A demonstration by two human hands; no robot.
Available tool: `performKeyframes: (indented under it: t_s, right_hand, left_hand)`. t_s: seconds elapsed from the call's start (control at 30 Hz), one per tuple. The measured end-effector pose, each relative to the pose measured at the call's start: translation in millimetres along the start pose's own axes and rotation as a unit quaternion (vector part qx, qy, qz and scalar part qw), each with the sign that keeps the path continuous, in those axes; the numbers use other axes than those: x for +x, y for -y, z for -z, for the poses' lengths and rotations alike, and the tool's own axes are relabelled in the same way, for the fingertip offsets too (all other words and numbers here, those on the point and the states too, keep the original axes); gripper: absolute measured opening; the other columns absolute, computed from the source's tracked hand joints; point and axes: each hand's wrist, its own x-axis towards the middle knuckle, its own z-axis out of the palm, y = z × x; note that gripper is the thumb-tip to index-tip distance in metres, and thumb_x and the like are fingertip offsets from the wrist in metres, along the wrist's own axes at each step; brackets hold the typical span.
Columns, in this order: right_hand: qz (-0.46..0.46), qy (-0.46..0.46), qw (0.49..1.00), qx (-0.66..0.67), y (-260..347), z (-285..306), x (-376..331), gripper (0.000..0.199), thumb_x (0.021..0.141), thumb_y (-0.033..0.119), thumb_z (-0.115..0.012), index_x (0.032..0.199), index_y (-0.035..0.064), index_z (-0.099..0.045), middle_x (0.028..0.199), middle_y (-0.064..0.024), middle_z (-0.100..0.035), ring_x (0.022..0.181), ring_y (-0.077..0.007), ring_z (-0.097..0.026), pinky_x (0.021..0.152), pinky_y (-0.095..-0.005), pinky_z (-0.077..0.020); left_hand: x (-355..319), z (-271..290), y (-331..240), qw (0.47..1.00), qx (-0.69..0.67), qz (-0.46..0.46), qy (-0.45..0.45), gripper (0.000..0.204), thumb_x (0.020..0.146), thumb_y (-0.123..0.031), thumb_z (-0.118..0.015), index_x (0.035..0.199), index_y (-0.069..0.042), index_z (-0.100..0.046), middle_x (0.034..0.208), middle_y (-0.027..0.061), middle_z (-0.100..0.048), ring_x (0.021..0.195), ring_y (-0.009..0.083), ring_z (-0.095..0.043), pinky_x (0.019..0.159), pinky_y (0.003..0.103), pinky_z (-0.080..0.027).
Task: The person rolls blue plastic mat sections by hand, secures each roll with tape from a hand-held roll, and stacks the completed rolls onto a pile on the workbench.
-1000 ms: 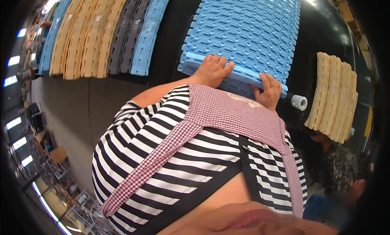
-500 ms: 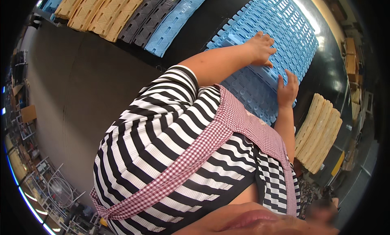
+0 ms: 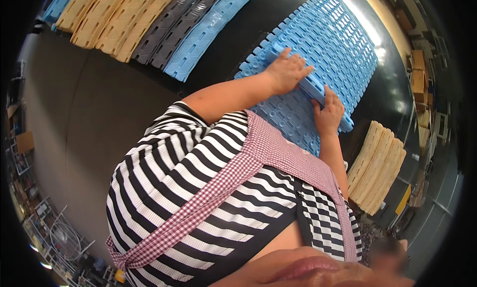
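A wide mat of blue interlocking plastic modules [image 3: 330,36], studded with rows of round knobs and slots, stretches away from me. Across it runs a long, raised blue plastic strip [image 3: 314,87]. My left hand [image 3: 289,72] lies palm down over the strip's left part, fingers apart. Nearer its right end, my right hand [image 3: 329,112] touches the strip with thumb and fingers spread on either side. Part of the strip's surface is hidden under both hands. On my side of the strip, more blue modules [image 3: 285,110] lie in shade.
At the far left, tan slotted strips [image 3: 112,24], dark grey strips [image 3: 166,34] and a blue strip [image 3: 208,34] lie side by side on the dark surface. Several tan strips [image 3: 377,168] sit to the right. Cardboard boxes [image 3: 419,78] stand beyond the right edge.
The view has shifted slightly, so the mat and both hands appear lower and further left. My right hand's fingers have come down onto the strip and sit closer to my left hand.
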Motion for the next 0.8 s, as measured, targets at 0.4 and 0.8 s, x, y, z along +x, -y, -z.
performKeyframes:
  t_s: [0.4, 0.8]
  right_hand:
    - [-0.405, -0.143, 0.801, 0.417, -46, 9, -111, 0.031, 0.094, 0.022, -0.075, 0.122, 0.0072, -0.073, 0.136, -0.0142, -0.061, 0.128, -0.0277, -0.056, 0.109, -0.04, -0.0436]
    - [-0.313, -0.301, 0.464, 0.773, -52, -13, -150, 0.03, 0.097, 0.017, -0.073, 0.125, 0.0076, -0.068, 0.118, -0.0068, -0.07, 0.121, -0.0195, -0.06, 0.111, -0.0382, -0.0431]
  left_hand:
    - [-76, 37, 16, 0.935, -0.263, 0.233, -0.042, 0.04, 0.104, -0.027, -0.059, 0.137, -0.004, -0.056, 0.157, 0.0289, -0.038, 0.144, 0.0425, -0.042, 0.115, 0.046, -0.037]
    - [-81, 31, 15, 0.903, -0.323, 0.278, -0.063, 0.046, 0.107, -0.031, -0.057, 0.14, 0.001, -0.055, 0.14, 0.0201, -0.061, 0.127, 0.0308, -0.06, 0.106, 0.037, -0.046]
